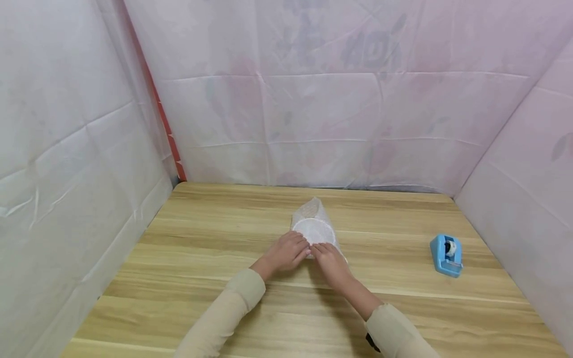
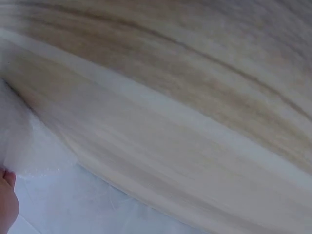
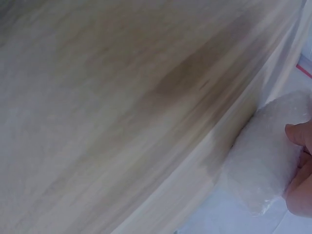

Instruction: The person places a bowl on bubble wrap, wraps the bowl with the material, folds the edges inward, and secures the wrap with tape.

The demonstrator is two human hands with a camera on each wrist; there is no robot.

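Note:
A round white dish-like thing (image 1: pixel 316 229) lies in a sheet of clear bubble wrap (image 1: pixel 317 206) near the middle of the table; one pointed corner of the wrap lies on the far side. At its near edge my left hand (image 1: pixel 288 250) and right hand (image 1: pixel 331 263) sit side by side, fingers bent over the wrap. In the right wrist view the right hand (image 3: pixel 301 170) grips a thick, rounded fold of bubble wrap (image 3: pixel 263 156) between thumb and fingers. Only a bit of the left hand (image 2: pixel 7 202) shows at the wrap's edge in the left wrist view.
A blue tape dispenser (image 1: pixel 446 256) with a roll of tape stands on the right side of the wooden table (image 1: pixel 215 223). Pale sheets (image 1: pixel 322 109) hang as walls behind and at both sides, with a red strip (image 1: pixel 167 129) in the back left corner.

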